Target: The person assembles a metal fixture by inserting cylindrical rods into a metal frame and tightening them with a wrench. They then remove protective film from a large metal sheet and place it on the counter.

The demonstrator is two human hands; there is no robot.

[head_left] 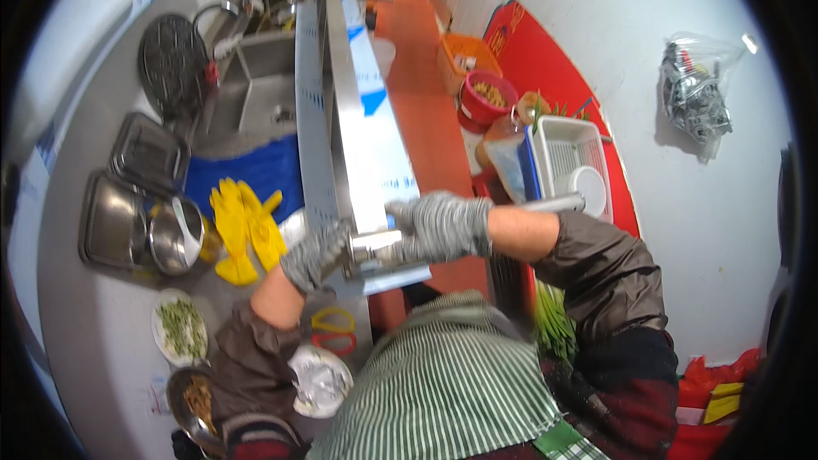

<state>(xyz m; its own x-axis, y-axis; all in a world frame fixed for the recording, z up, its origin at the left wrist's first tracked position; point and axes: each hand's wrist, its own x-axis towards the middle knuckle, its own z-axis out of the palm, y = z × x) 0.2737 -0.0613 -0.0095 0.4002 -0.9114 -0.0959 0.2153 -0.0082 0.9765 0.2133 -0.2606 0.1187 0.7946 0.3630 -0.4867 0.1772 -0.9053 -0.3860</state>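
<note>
A long stainless steel panel (345,111), partly covered in white and blue protective film, stretches away from me. Its near end is at my hands. My left hand (317,257), in a grey knitted glove, is closed on the panel's left edge. My right hand (445,226), gloved alike, wraps round a shiny metal tube (377,245) lying across that near end. Beyond my right wrist a steel rod (554,204) sticks out; my forearm hides whether it is the same tube. Most of the right fingers are hidden.
Left: a steel sink (247,89), blue cloth (247,175), yellow rubber gloves (243,226), steel trays (115,220), a plate of chopped greens (181,328) and scissors (333,330). Right: a reddish-brown surface (434,136), a pink bowl (490,95), a white basket (571,153) and green onions (554,319).
</note>
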